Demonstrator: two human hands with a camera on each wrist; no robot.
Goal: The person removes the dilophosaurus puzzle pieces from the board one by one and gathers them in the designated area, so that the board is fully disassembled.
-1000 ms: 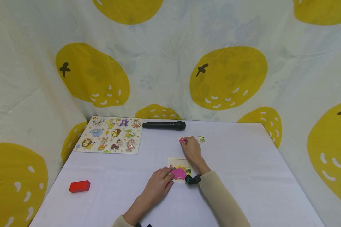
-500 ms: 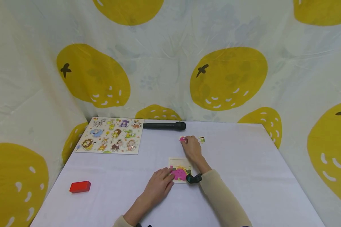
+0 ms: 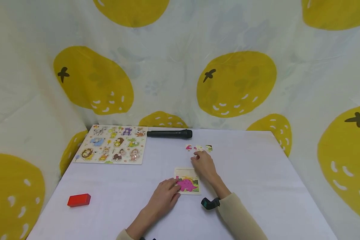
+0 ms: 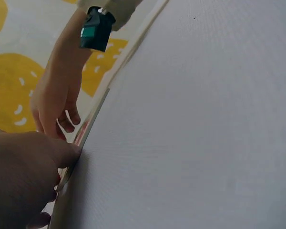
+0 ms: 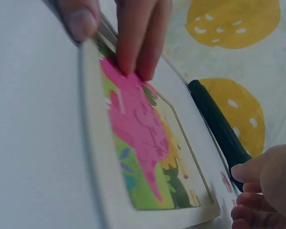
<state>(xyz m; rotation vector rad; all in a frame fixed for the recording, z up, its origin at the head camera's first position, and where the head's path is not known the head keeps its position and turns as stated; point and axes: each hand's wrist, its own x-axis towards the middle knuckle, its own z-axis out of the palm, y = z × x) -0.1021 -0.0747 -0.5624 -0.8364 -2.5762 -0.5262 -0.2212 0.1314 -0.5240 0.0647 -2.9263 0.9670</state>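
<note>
Dinosaur puzzle tray [image 3: 187,191] mid-surface, partly filled; pressed by left hand [image 3: 165,197] fingers. Right hand [image 3: 203,164] loosely curled, nothing seen held. Loose pieces [image 3: 199,148] beyond tray unplaced.

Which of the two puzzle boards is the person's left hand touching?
The small board with the pink dinosaur at the table's middle; the left hand rests on its near-left edge. The big animal board lies untouched at the far left.

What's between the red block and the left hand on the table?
Nothing: in the head view the stretch of white table from the red block to the left hand is bare cloth.
</note>
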